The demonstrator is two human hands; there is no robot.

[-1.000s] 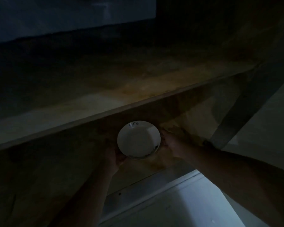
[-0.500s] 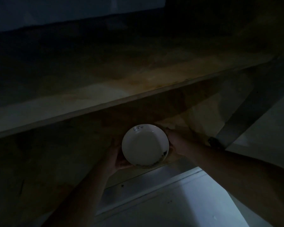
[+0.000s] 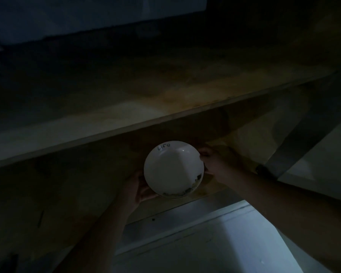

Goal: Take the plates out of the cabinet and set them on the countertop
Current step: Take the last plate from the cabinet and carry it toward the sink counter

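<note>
A small white plate (image 3: 172, 168), with dark writing near its far rim and a dark pattern along its near edge, is held in front of the dim lower cabinet shelf (image 3: 67, 194). My left hand (image 3: 135, 189) grips its lower left rim from beneath. My right hand (image 3: 215, 164) holds the right rim, thumb on the edge. The scene is very dark, so finger detail is poor.
A wooden shelf board (image 3: 126, 123) runs across above the plate. The cabinet's pale front frame (image 3: 185, 221) and a light floor (image 3: 224, 249) lie below. An open cabinet door edge (image 3: 303, 138) slants at the right. A dark band sits on my right wrist (image 3: 263, 171).
The plate, held in both hands, has come slightly toward me and down, out from under the shelf board. Both hands keep their grip.
</note>
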